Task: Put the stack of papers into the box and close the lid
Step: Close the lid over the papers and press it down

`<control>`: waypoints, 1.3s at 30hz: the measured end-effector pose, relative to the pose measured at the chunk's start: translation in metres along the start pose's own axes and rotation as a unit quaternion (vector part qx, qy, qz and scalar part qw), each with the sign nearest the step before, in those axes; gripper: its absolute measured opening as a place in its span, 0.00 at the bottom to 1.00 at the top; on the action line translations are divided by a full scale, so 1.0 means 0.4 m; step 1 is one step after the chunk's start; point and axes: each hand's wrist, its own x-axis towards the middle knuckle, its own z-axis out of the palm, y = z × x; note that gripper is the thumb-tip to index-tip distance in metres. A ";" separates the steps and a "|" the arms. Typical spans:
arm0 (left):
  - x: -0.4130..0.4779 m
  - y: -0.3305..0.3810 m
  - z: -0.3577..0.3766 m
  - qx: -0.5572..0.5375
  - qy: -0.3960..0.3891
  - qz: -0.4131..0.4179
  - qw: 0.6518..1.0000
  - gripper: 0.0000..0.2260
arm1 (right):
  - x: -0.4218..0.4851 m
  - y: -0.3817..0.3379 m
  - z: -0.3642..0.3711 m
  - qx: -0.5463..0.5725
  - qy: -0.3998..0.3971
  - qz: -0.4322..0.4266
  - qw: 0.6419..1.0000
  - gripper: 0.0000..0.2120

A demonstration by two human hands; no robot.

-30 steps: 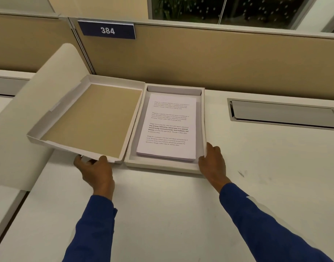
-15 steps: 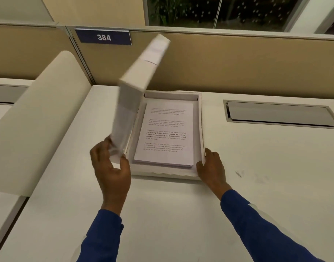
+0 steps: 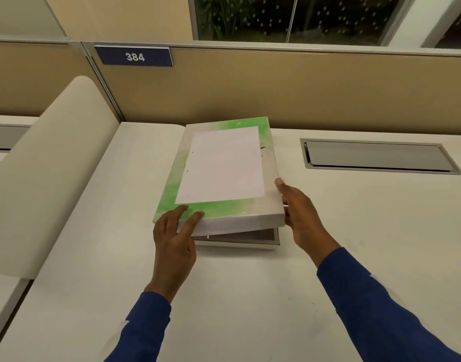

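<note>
The flat lid (image 3: pixel 221 165), green and white on top with a white sheet stuck to it, lies over the white box (image 3: pixel 250 241) in the middle of the desk. Its near right corner sits raised, leaving a gap above the box's front wall. My left hand (image 3: pixel 176 239) grips the lid's near left corner, thumb and fingers on top. My right hand (image 3: pixel 300 210) presses against the lid's right edge near the front corner. The stack of papers is hidden under the lid.
A tan partition (image 3: pixel 302 87) with a blue "384" plate (image 3: pixel 135 56) runs behind the desk. A metal cable hatch (image 3: pixel 378 156) is set into the desktop at the right. A curved cream divider (image 3: pixel 49 176) rises at the left.
My left hand has swung the lid from lying open on the left, up and over, down onto the box. My right hand shifted from the box's front corner to the lid's right edge.
</note>
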 end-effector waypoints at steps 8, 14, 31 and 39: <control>0.013 0.016 -0.011 -0.076 -0.028 -0.231 0.970 0.41 | 0.005 0.079 0.001 -0.156 0.062 -0.053 0.984 0.23; 0.062 0.021 -0.009 -0.198 -0.017 -0.440 0.876 0.21 | -0.038 0.124 0.012 -0.251 0.084 -0.125 0.956 0.22; 0.066 -0.009 -0.010 -0.132 -0.043 -0.399 0.906 0.15 | -0.075 0.196 0.017 -0.385 0.083 -0.133 0.909 0.24; 0.042 -0.013 0.027 -0.081 -0.095 -0.412 0.903 0.18 | -0.076 0.249 0.024 -0.446 0.074 -0.128 0.883 0.31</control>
